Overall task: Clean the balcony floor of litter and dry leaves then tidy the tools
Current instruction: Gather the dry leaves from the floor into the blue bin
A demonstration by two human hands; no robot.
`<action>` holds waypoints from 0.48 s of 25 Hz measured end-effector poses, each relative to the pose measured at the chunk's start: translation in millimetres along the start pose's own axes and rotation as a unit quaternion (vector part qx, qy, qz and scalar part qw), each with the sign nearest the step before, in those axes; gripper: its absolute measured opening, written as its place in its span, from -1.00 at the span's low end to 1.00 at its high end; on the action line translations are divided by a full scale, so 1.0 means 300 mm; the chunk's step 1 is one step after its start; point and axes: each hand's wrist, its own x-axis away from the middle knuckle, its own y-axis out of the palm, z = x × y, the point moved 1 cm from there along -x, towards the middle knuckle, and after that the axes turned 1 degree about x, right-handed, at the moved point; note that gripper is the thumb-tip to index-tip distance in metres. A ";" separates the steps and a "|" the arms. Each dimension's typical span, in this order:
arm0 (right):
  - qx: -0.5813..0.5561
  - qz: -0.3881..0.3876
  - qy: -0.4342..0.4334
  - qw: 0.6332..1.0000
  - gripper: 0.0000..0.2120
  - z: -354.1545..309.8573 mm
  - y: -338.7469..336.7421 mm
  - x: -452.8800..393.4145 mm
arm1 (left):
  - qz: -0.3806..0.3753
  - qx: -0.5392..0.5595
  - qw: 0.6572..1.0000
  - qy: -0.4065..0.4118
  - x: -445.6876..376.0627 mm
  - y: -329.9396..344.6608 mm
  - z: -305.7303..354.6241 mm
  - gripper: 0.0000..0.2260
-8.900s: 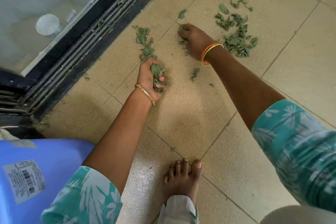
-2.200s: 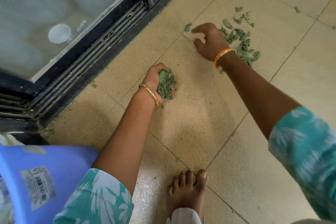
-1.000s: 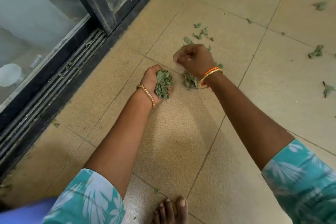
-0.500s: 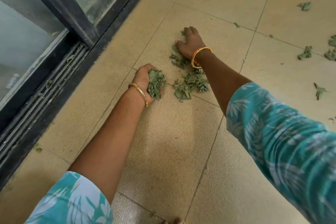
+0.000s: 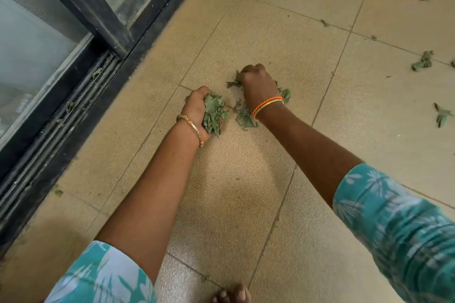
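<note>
My left hand (image 5: 197, 108) lies palm-up on the beige tiled floor and grips a handful of dry green leaves (image 5: 213, 113). Just to its right, my right hand (image 5: 257, 86) is curled into a fist on a small pile of leaves (image 5: 245, 118) on the floor, with leaf edges sticking out around its fingers and wrist. Both wrists wear bangles.
A dark sliding-door frame and track (image 5: 81, 103) with glass panels runs along the left. Loose leaves (image 5: 423, 61) lie scattered on the tiles (image 5: 283, 39) at the right and top right. My bare toes (image 5: 232, 294) show at the bottom edge.
My right hand pulled back toward me, dragging leaves closer to my left hand, and curled from flat fingers into a fist on the pile. My left hand kept its handful.
</note>
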 end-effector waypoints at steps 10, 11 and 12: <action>-0.353 0.220 0.069 0.907 -0.81 -0.204 -0.111 0.149 | -0.110 0.025 0.994 0.001 0.089 -0.055 -0.043 -0.67; -0.359 0.184 0.067 0.913 -0.79 -0.236 -0.105 0.191 | -0.119 0.041 0.992 0.005 0.098 -0.066 -0.054 -0.66; -0.361 0.151 0.060 0.918 -0.77 -0.253 -0.097 0.224 | -0.125 0.047 0.991 0.008 0.103 -0.078 -0.061 -0.66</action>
